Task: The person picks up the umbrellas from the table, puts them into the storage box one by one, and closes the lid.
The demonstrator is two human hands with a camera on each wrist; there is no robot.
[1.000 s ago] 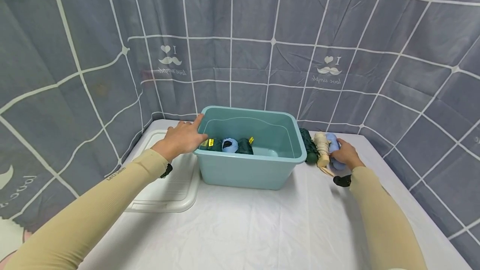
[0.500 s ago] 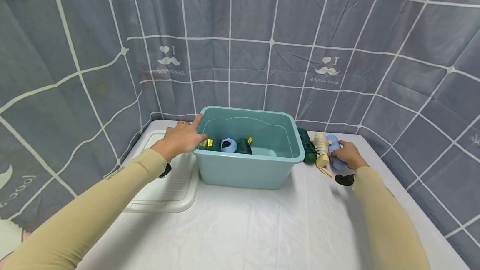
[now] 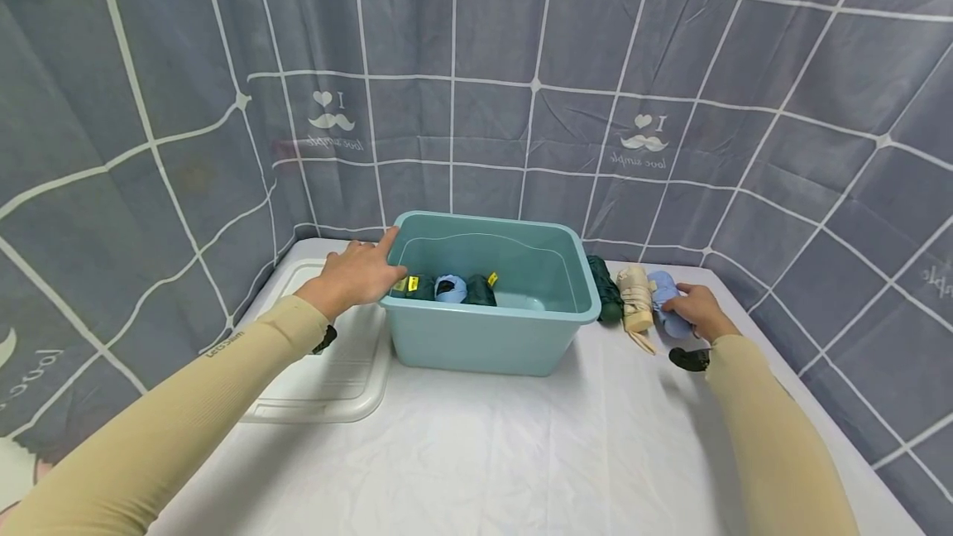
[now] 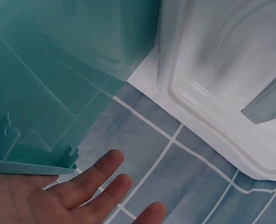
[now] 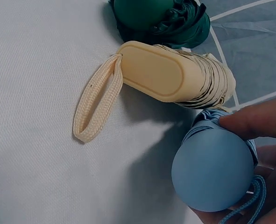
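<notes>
My left hand [image 3: 359, 273] rests on the left rim of a teal plastic bin [image 3: 476, 337]. In the left wrist view its fingers [image 4: 102, 179] stretch loosely past the rim. At the right, my right hand [image 3: 700, 310] holds a folded blue umbrella [image 3: 668, 302], thumb on top and fingers around the far side. The right wrist view shows its rounded handle end [image 5: 212, 170] and a thin blue cord. Beside it lie a cream folded umbrella [image 3: 635, 296] with a wrist strap [image 5: 98, 105] and a dark green one [image 3: 606, 292].
Inside the bin's left part lie a light blue rolled bundle [image 3: 450, 289] and dark green bundles [image 3: 480, 291] with yellow tags. A white lid [image 3: 338, 379] lies left of the bin, partly under my left arm. Grey gridded curtains [image 3: 491, 89] surround the white table [image 3: 476, 453].
My right hand and the blue umbrella have shifted slightly right, and the umbrella slants more away from the cream one. My left hand stays on the rim.
</notes>
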